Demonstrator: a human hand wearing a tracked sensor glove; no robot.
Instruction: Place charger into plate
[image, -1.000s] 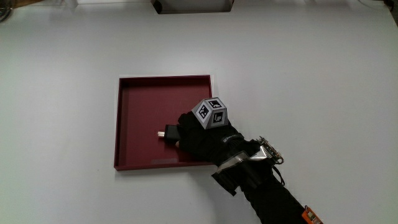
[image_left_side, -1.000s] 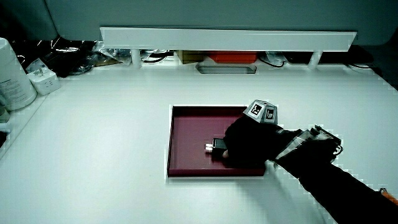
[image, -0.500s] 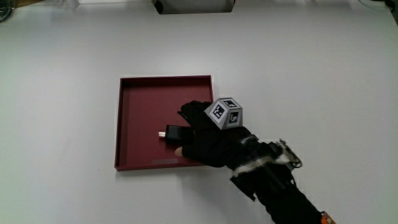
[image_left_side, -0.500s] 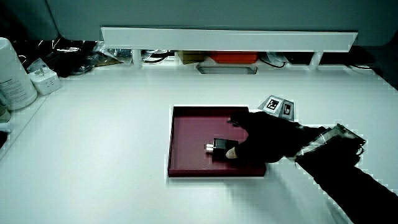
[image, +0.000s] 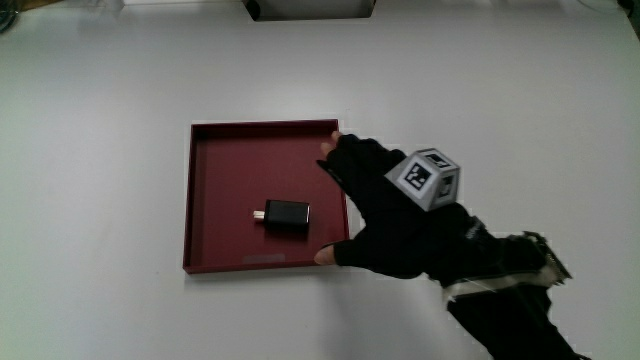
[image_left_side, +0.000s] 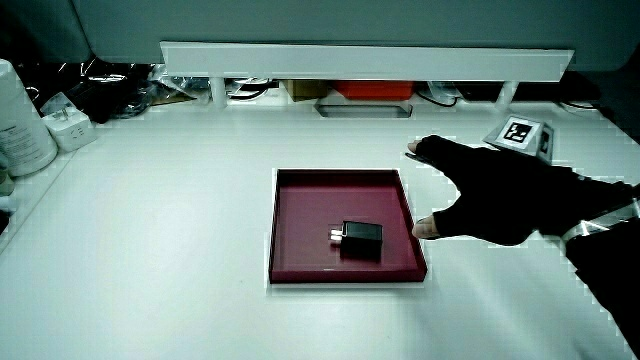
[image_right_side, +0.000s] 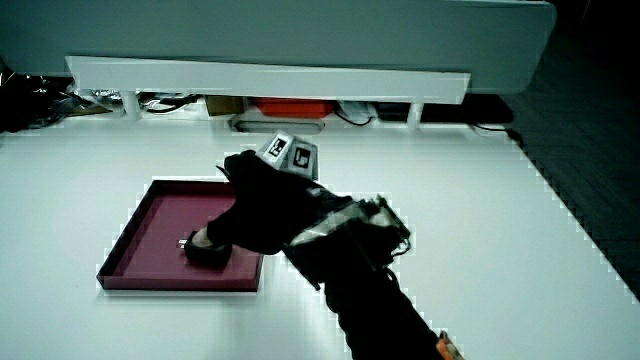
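We see the small black rectangular charger lying in the dark red square plate; the hand, fingers spread and empty, hovers beside it. Only withdrawal is left, we judge.

Lighting is bright and even from above in the main view; the white table reads nearly washed out, with only faint shadow at the hand. Both side views are dimmer. The black glove shows almost no surface detail, with jagged outlines.
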